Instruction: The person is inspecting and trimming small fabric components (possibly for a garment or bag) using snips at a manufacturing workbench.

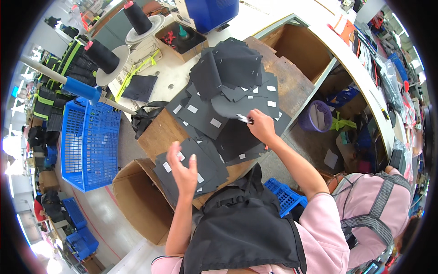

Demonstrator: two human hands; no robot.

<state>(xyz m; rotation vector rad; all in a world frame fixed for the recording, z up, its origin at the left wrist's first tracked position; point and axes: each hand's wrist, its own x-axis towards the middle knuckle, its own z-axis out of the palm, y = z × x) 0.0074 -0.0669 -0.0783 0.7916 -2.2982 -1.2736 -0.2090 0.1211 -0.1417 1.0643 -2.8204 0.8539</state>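
Note:
My right hand (263,126) is closed round a small pair of thread snips (243,119), its pale blades pointing left over dark fabric pieces. Beneath the blades lies a spread pile of black cut fabric pieces (194,119), several with small white labels. My left hand (183,170) is raised with fingers apart, above or on a lower stack of labelled black pieces (211,160); I cannot tell whether it touches them. Farther off, a heap of folded black pieces (239,68) sits on top of the pile.
The pieces rest on a worn wooden board (160,132). Thread cones (138,18) and a small open box (181,43) stand at the back left. A cardboard box (137,196) and a blue crate (91,146) are at the left. At the right is a purple basket (315,116); a person (376,214) sits close by.

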